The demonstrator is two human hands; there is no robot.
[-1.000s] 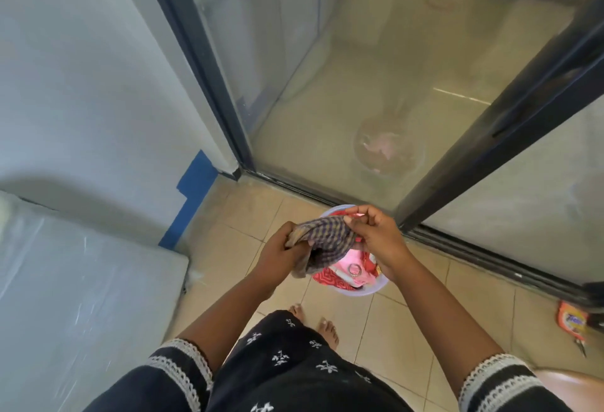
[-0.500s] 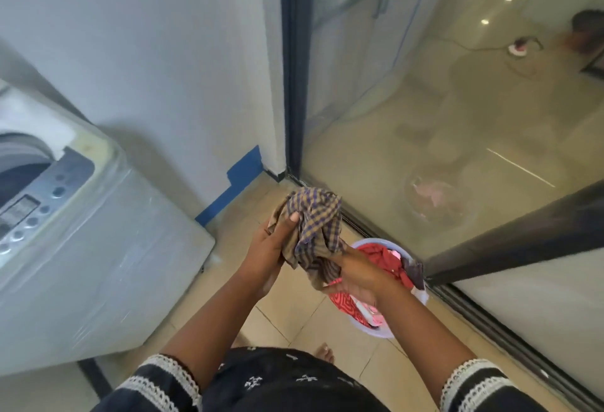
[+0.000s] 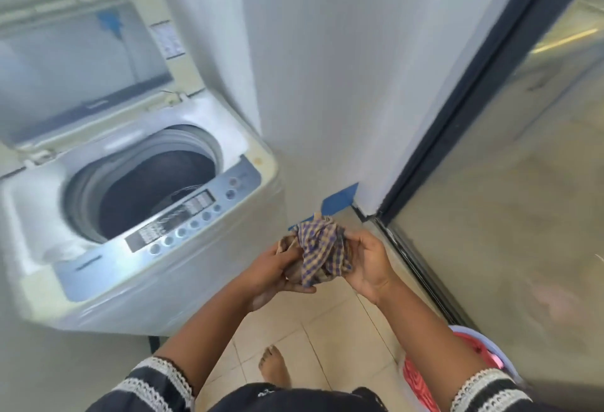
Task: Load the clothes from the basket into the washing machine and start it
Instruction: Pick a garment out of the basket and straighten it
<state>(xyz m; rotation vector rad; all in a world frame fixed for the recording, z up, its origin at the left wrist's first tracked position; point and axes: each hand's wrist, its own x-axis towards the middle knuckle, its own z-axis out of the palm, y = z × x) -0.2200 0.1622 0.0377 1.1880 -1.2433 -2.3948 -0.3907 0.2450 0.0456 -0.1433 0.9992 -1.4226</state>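
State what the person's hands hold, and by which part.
Both hands, left hand and right hand, hold a bunched checked cloth, one at each side of the bundle.

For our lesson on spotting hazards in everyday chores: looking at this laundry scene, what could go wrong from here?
1. The checked cloth is loosely bunched between the left hand and right hand, short of the washing machine; a trailing end might drop to the floor.
2. The basket sits low beside the person's legs, so stepping back could trip them.
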